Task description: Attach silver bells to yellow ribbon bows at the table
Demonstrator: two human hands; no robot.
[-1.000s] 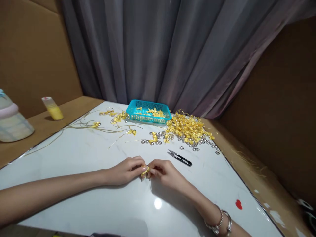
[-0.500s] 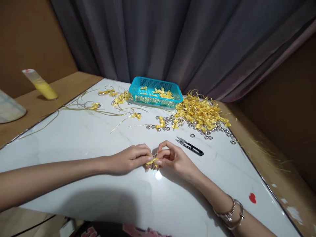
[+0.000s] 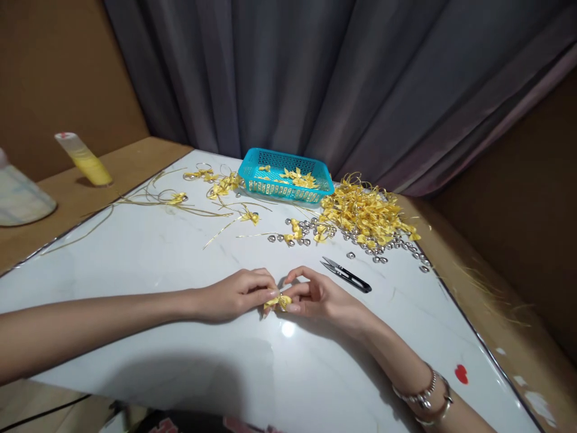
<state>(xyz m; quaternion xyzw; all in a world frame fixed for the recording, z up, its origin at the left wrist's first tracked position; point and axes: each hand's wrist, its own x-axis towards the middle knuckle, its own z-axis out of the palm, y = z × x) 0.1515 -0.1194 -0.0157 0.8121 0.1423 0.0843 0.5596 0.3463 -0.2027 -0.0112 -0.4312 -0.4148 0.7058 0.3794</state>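
Observation:
My left hand (image 3: 237, 294) and my right hand (image 3: 318, 296) rest on the white table (image 3: 180, 264) and meet at a small yellow ribbon bow (image 3: 278, 301). Both pinch the bow from either side with closed fingertips. A black thread snip (image 3: 347, 275) lies just right of my right hand. Farther back are a pile of yellow ribbon bows (image 3: 365, 210) and scattered silver beads (image 3: 383, 246). A teal basket (image 3: 286, 175) holding a few yellow bows stands at the table's back edge.
Loose yellow ribbon strands (image 3: 180, 201) lie at the back left. A yellow-filled bottle (image 3: 83, 159) and a pale container (image 3: 20, 195) stand on the brown ledge at left. A grey curtain (image 3: 315, 78) hangs behind. A red spot (image 3: 460, 373) marks the table's right side.
The view shifted while my hands stayed together on the bow. My right hand's fingers have turned and opened slightly around it.

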